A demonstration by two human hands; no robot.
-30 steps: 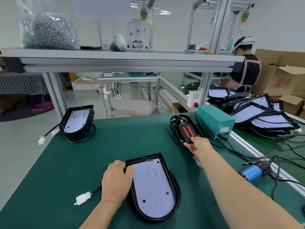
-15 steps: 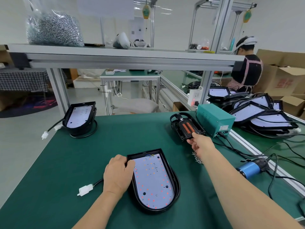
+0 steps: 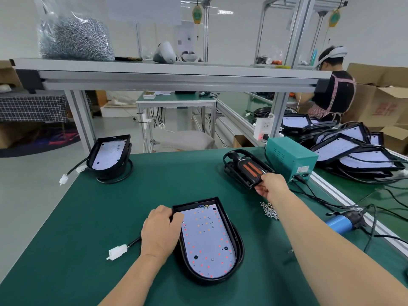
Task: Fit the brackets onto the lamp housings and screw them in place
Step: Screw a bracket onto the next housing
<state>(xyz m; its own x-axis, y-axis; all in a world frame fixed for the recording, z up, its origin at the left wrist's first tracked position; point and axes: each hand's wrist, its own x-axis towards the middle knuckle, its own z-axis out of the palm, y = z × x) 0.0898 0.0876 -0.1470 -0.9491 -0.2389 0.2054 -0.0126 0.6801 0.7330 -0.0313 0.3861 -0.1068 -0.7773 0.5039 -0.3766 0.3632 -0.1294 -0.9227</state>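
Note:
A black lamp housing point(image 3: 209, 244) with a white LED board lies face up on the green table in front of me. My left hand point(image 3: 160, 233) grips its left rim near the top corner. Its cable ends in a white connector point(image 3: 117, 251) to the left. Farther right, my right hand point(image 3: 270, 184) pinches the near end of a black bracket point(image 3: 245, 167) with two orange strips, which lies on the table. A small heap of screws point(image 3: 269, 210) lies just below that hand.
A second lamp housing point(image 3: 109, 154) stands tilted at the far left. A green power box point(image 3: 289, 156) and a blue electric screwdriver point(image 3: 342, 221) with cables sit at the right. Several housings point(image 3: 353, 153) are piled beyond. A person works at the back right.
My right hand has closed on the bracket's near end and the bracket has shifted slightly. My left hand has slid a little up the housing's rim.

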